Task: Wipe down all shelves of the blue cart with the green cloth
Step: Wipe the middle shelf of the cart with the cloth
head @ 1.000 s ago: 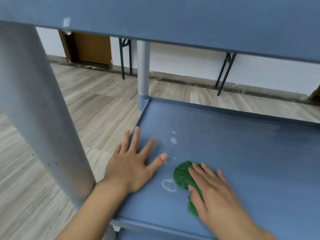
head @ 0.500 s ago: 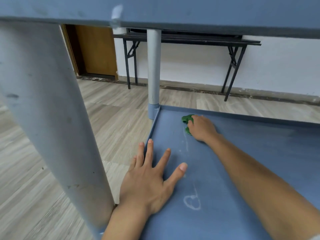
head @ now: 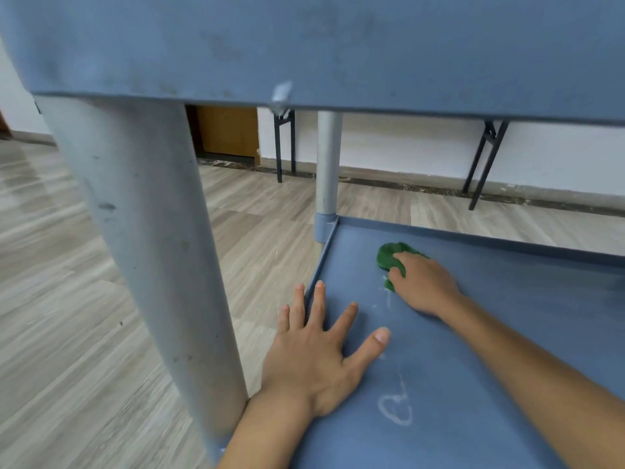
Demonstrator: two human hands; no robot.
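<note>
Head view: right hand [head: 422, 286] presses its grip, fingers curled, over the crumpled green cloth [head: 389, 258] near the far left corner of the flat blue cart shelf [head: 507, 333]. Left hand [head: 314, 360] lies flat and open, holding nothing, beside a white ring-shaped smear [head: 395, 409].

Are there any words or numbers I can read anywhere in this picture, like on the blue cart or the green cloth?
None: no words, numbers or brand marks can be read anywhere.
The blue cart shelf bears only a whitish, heart-like residue mark, not writing.
The green cloth under the right hand is plain.
The pale patch on the upper shelf edge is blurred; no text shows.
</note>
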